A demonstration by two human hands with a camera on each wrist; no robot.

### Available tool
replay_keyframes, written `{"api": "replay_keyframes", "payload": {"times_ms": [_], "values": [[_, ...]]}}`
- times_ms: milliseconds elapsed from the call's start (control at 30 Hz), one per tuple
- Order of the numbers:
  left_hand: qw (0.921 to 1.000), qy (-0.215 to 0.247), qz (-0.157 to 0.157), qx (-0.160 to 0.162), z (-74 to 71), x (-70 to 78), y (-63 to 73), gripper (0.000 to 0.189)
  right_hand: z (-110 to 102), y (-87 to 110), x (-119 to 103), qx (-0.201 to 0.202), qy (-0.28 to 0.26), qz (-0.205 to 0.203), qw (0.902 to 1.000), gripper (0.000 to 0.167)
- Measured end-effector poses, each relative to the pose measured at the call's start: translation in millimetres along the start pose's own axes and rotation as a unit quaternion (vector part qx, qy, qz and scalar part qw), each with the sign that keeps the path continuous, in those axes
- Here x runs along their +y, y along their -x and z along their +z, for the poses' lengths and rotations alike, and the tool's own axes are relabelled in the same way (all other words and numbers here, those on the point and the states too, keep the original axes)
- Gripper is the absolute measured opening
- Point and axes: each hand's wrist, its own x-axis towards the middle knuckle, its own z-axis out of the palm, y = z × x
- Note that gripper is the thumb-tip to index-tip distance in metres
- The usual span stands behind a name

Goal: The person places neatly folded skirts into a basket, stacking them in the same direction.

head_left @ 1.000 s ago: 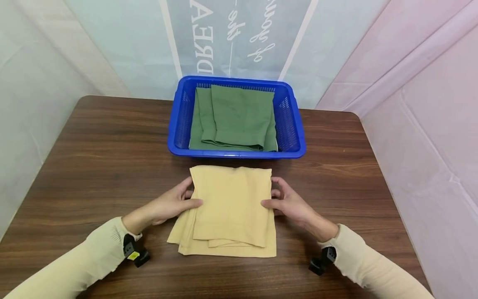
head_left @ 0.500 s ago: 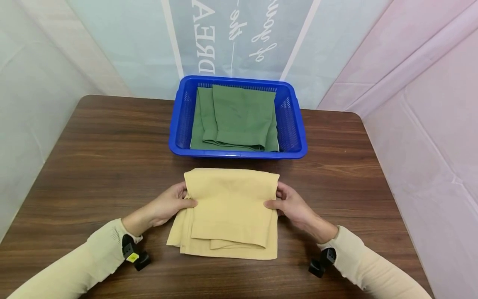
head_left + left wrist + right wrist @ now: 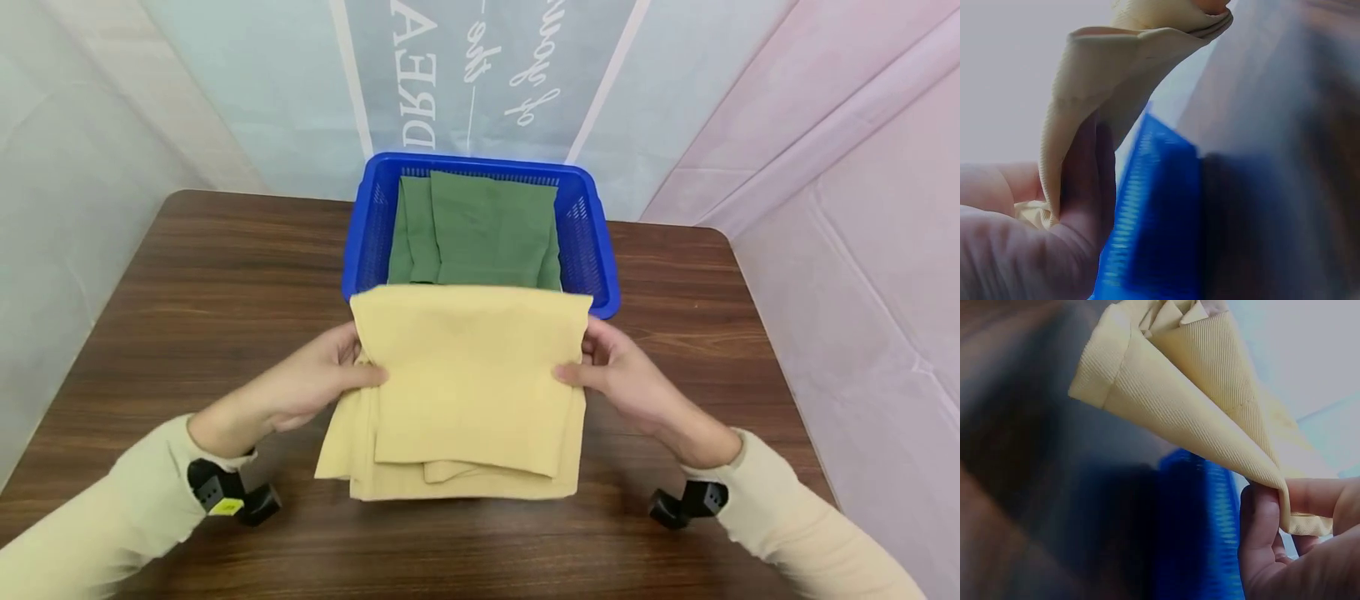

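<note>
A folded yellow cloth (image 3: 465,375) hangs between my two hands, lifted off the table, its top edge overlapping the basket's front rim in the head view. My left hand (image 3: 318,375) pinches its left side, thumb on the front and fingers behind. On the opposite side my right hand (image 3: 626,375) pinches it the same way. The right wrist view shows the ribbed fabric (image 3: 1197,419) drooping in layers from thumb and fingers. Beyond the cloth, folded green cloth (image 3: 495,225) lies in a blue plastic basket (image 3: 606,267).
The basket stands at the back of a dark wooden table (image 3: 225,275), against a pale printed backdrop (image 3: 300,92). White sheeting (image 3: 862,250) borders the table's right side. A small black camera is strapped to each wrist.
Both hands have gripped the folded yellow cloth and raised it from the table, moving it up and forward toward the basket. The basket and green cloth have stayed in place.
</note>
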Motion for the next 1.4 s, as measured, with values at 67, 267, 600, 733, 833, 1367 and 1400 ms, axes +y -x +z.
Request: {"api": "replay_keyframes", "payload": {"times_ms": [67, 267, 600, 733, 833, 1367, 1400], "values": [[1.0, -0.005, 0.002, 0.003, -2.4, 20.2, -3.0, 0.068, -5, -5.5, -17, 0.008, 0.018, -0.017, 0.9997, 0.055], [0.9979, -0.043, 0.011, 0.046, -10.0, 76.0, -26.6, 0.074, -23, -29.6, -67, 0.044, 0.047, -0.026, 0.9976, 0.05], [0.9824, -0.081, -0.017, 0.168, -33.8, 119.1, -97.7, 0.054, -52, -100.7, -110, 0.105, 0.043, 0.016, 0.9934, 0.046], [0.9729, -0.123, -0.041, 0.192, -45.3, 121.1, -125.9, 0.058, -60, -127.4, -107, 0.128, 0.048, 0.046, 0.9896, 0.052], [0.9616, -0.182, -0.069, 0.193, -53.6, 117.3, -140.2, 0.063, -65, -144.9, -96, 0.134, 0.073, 0.064, 0.9863, 0.058], [0.9063, -0.371, -0.169, 0.11, -56.7, 85.9, -164.2, 0.076, -63, -170.9, -58, 0.078, 0.28, 0.176, 0.9405, 0.08], [0.9036, -0.378, -0.171, 0.108, -56.6, 85.0, -164.3, 0.077, -63, -171.3, -57, 0.078, 0.284, 0.178, 0.9389, 0.08]]}}
